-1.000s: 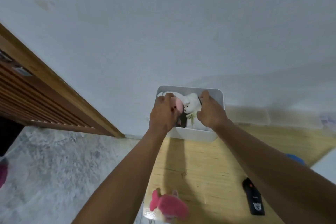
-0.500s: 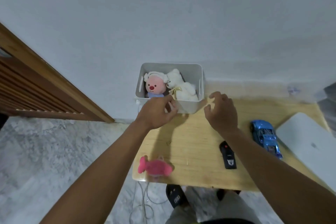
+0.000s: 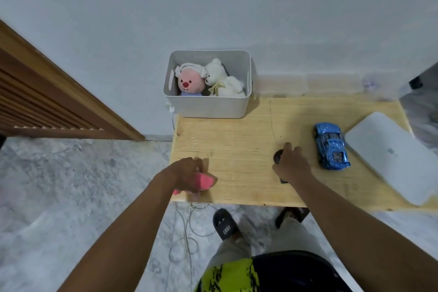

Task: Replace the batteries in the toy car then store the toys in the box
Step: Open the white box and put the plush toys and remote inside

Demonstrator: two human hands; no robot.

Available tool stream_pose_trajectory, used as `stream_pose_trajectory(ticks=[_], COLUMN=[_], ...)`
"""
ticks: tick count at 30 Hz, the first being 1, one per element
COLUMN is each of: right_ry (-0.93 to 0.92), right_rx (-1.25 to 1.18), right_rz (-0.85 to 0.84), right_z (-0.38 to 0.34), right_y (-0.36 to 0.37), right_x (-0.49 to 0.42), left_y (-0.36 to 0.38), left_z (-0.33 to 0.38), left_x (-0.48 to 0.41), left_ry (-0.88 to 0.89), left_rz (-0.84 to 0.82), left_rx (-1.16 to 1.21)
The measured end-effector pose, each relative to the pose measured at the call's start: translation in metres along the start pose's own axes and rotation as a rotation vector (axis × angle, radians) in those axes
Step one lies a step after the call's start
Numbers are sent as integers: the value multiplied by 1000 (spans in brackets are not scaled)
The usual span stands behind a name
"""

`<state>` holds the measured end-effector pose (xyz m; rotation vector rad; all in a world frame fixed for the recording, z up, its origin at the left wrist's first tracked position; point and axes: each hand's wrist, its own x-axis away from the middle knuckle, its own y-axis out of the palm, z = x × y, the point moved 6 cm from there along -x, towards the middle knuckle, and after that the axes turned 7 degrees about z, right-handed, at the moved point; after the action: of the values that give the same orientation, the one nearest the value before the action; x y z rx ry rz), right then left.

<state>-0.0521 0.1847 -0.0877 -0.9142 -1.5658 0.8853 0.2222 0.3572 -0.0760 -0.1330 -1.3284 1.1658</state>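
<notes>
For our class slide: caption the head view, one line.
Left hand grips pink toy, right hand black remote; blue car lies outside the box.

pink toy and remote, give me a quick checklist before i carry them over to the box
1. Left hand grips the pink toy: ok.
2. Right hand grips the remote: ok.
3. Box open on top: ok.
4. Room left in it beside the pink-faced plush and the white bear: cannot tell.
5. Table bare between the hands and the box: ok.
6. Blue car stored: not ok, it sits on the table beside the laptop.
</notes>
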Motion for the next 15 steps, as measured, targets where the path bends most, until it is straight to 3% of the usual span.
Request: stream_pose_trajectory(ticks=[3, 5, 8, 11, 15], right_ry=[-12, -50, -235, -445, -509], right_rx=[-77, -172, -326, -435, -280], right_rz=[33, 169, 475, 648, 526], right_z=[-4, -11, -37, -80, -146], right_y=[-10, -34, -87, -141, -182], right_x=[4, 8, 9, 2, -19], left_y=[-4, -20, -80, -150, -221], left_z=[6, 14, 35, 55, 68], left_x=[1, 4, 9, 16, 13], left_ry=[6, 46, 211, 300, 334], left_rz=[-9, 26, 313, 626, 888], left_rx=[79, 202, 168, 173, 134])
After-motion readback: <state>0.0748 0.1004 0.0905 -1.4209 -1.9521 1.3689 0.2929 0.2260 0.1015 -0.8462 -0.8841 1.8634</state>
